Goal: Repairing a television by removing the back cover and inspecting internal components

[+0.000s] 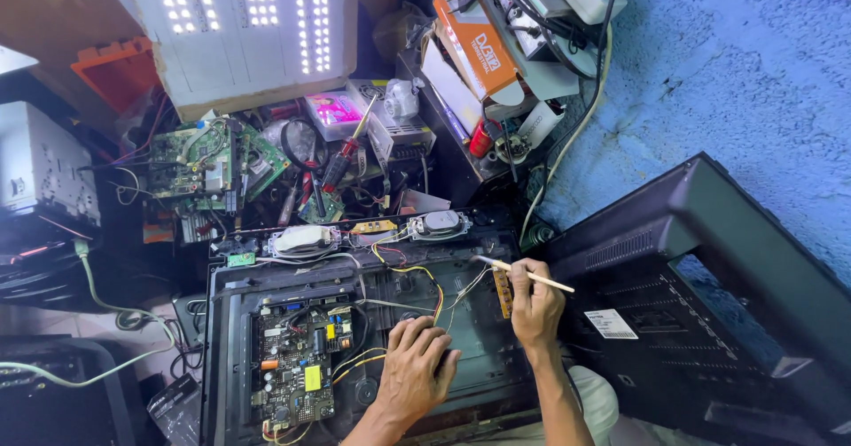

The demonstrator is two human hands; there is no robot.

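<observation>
Two hands work over the opened black flat-screen chassis [355,277]: my left hand [417,371] lies flat and empty on its metal back, steadying it, right of the green main circuit board [297,362]; my right hand [534,309] pinches a thin pale-handled brush [523,273], bristles aimed toward the narrow brown strip board [502,293].

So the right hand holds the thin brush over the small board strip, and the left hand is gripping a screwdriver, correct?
Not quite. The head view shows the left hand resting flat and empty on the open TV back panel, gripping no screwdriver. The right hand does hold the thin brush over the small board strip.
</observation>
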